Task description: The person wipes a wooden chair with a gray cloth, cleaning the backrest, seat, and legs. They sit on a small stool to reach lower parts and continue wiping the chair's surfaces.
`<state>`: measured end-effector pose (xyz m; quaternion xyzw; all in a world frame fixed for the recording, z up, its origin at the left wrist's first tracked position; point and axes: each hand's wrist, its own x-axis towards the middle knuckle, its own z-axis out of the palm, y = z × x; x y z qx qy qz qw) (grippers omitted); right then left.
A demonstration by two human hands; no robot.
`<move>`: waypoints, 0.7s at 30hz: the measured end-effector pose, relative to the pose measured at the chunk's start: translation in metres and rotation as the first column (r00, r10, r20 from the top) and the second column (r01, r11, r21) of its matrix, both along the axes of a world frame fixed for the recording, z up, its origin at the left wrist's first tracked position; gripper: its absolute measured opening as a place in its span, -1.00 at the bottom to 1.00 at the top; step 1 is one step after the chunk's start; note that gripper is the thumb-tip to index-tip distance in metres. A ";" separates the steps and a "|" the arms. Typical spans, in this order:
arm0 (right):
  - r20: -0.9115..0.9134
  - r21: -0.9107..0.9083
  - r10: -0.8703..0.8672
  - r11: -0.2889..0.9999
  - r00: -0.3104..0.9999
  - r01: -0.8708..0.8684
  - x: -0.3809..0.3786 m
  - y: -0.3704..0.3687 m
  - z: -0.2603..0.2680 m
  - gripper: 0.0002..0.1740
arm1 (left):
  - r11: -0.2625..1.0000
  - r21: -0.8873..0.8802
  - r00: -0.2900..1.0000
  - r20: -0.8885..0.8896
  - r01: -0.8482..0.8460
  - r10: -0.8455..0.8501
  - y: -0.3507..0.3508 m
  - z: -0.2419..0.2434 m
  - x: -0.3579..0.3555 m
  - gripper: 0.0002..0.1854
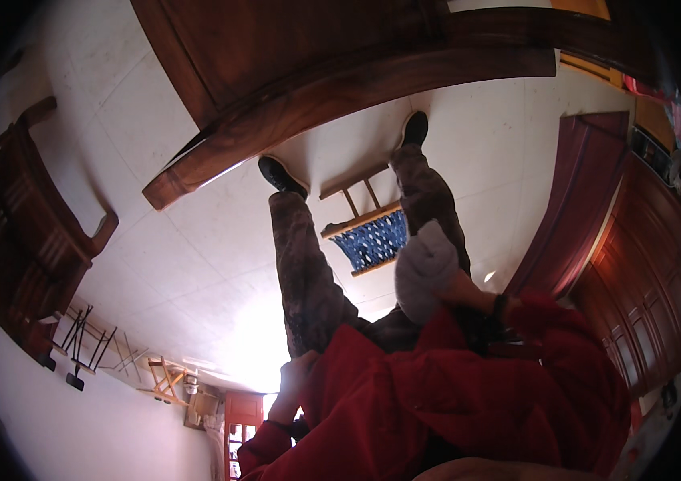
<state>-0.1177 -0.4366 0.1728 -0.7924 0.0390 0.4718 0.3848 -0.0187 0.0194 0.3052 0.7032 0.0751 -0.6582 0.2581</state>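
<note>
A bunched light-grey cloth [424,270] lies over the right thigh, and my right hand [463,291] is closed on its near edge. My left hand [299,371] rests at the hem of the red jacket [376,391], beside the left thigh; its fingers are partly hidden, so whether it grips the hem cannot be told. Between the legs, on the floor, is a small wooden folding stool [370,237] with a blue woven seat. Both feet, in dark shoes, stand near the curved wooden furniture ahead.
Ahead is dark wooden furniture with a curved lower rail [316,114]. A wooden armchair [34,240] is at the left, with folding stools [163,382] near the wall behind it. At the right are a long dark-red cloth-covered piece [581,198] and a panelled wooden cabinet [641,282].
</note>
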 end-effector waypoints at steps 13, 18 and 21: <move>-0.229 -0.027 -0.562 0.820 0.795 0.572 0.051 -0.066 0.048 -0.27 | 0.873 -0.162 0.754 0.590 0.460 -0.288 0.027 -0.097 0.048 -0.78; 0.037 0.073 -0.402 0.914 0.915 0.399 0.086 -0.160 -0.103 -0.33 | 0.926 0.104 0.584 0.749 0.364 -0.314 0.074 -0.201 0.108 -0.55; 0.103 0.109 -0.392 0.918 0.914 0.382 0.105 -0.190 -0.144 -0.37 | 0.933 0.058 0.614 0.739 0.354 -0.279 0.082 -0.245 0.124 -0.62</move>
